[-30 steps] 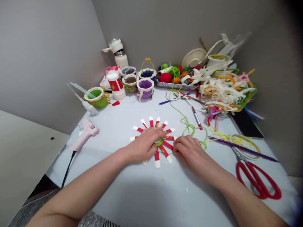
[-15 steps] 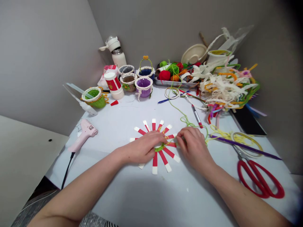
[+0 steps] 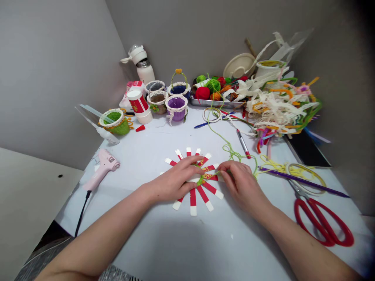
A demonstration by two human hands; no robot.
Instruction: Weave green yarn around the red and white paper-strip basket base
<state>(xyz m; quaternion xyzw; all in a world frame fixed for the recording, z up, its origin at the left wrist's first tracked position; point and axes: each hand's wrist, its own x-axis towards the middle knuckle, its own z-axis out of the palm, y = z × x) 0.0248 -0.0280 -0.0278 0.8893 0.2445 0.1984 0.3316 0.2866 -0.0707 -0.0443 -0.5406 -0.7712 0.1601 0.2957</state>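
A paper cup (image 3: pixel 209 188), cut into red strips with white ends, lies splayed flat like a star on the table. Green yarn (image 3: pixel 200 180) is wound around its round centre. My left hand (image 3: pixel 177 179) lies over the cup's left side, thumb and fingers spread on either side of the centre, holding it down; what is under the palm is hidden. Just right of the cup, my right hand (image 3: pixel 240 179) is closed, pinching the strand of green yarn that runs from the centre. More of this yarn lies in loose loops (image 3: pixel 233 150) behind that hand.
A pink glue gun (image 3: pixel 102 168) lies at left. Several small decorated baskets (image 3: pixel 177 107) stand behind, beside a tray (image 3: pixel 216 103) of yarn balls. Right are red-handled scissors (image 3: pixel 319 222), a purple pencil-like stick (image 3: pixel 301 181), a marker (image 3: pixel 243 143) and a tangled heap of trims (image 3: pixel 278 105).
The fingers of my left hand have lifted and spread apart, showing more of the green-wound centre. The cup has turned slightly. My right hand stays near the same spot, pinching the yarn.
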